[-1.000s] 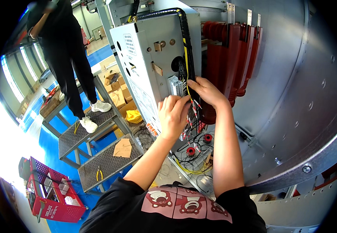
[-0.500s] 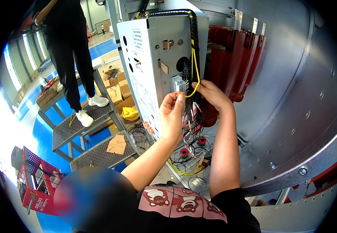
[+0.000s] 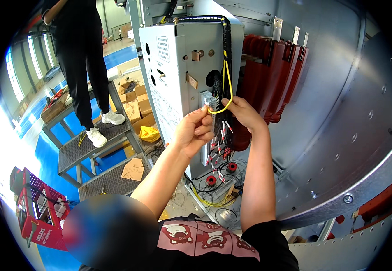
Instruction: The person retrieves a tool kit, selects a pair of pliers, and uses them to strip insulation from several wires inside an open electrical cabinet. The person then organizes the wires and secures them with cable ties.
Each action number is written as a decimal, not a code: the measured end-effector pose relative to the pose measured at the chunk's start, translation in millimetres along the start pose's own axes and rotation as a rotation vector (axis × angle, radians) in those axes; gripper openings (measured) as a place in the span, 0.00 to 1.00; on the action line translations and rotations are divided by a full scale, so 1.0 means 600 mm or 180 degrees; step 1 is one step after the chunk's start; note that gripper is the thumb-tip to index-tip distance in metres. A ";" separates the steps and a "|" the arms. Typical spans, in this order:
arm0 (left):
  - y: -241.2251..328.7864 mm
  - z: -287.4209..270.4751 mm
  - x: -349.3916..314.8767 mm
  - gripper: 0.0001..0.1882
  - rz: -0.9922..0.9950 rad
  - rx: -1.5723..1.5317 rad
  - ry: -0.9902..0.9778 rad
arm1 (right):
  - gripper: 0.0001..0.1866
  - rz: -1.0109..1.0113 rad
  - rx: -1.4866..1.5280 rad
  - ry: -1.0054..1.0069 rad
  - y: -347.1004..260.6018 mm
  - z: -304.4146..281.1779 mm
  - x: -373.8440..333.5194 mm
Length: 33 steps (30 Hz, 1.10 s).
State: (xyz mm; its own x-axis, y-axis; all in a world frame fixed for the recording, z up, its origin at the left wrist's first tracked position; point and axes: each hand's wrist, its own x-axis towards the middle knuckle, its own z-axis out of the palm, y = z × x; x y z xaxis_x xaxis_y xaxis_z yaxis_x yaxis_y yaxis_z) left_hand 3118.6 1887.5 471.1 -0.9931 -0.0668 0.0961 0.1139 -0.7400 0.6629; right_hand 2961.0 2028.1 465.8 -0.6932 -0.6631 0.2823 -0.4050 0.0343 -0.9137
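Observation:
A yellow wire (image 3: pixel 231 86) drops from a black-wrapped cable bundle (image 3: pixel 225 34) and curves toward a grey terminal block (image 3: pixel 208 98) on the side of a pale metal cabinet (image 3: pixel 191 67). My left hand (image 3: pixel 195 131) is closed, thumb and finger pinching the wire's end just below the block. The other fingers are curled. Slightly higher and to the right, my right hand (image 3: pixel 246 114) grips the same wire at its bend. Several loose wires with white and red ends (image 3: pixel 220 135) hang below the block, between my forearms. Whether the wire's tip touches the block is hidden by my fingers.
Dark red ribbed insulators (image 3: pixel 268 77) stand right of the cabinet, before a curved metal wall (image 3: pixel 327 90). Left, a person in black trousers (image 3: pixel 76 58) stands on metal steps (image 3: pixel 76 149). Cardboard boxes (image 3: pixel 132 108), a red tool crate (image 3: pixel 47 212) and wire spools (image 3: pixel 211 180) lie around.
My left wrist has turned, and its forearm has shifted left. The wire's end is a little lower and closer to the terminal block. My right hand keeps its grip, moving slightly.

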 end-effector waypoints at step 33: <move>-0.015 0.035 -0.002 0.11 -0.0080 -0.0986 0.0303 | 0.39 0.0056 0.0068 -0.0307 -0.036 0.009 -0.020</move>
State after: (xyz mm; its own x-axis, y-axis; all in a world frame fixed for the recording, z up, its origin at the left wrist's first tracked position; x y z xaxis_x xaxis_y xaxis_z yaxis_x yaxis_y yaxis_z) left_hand 3119.3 1908.6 480.5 -0.9952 -0.0976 0.0029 0.0904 -0.9097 0.4053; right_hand 2981.2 2031.5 480.5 -0.6390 -0.7316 0.2376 -0.3797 0.0313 -0.9246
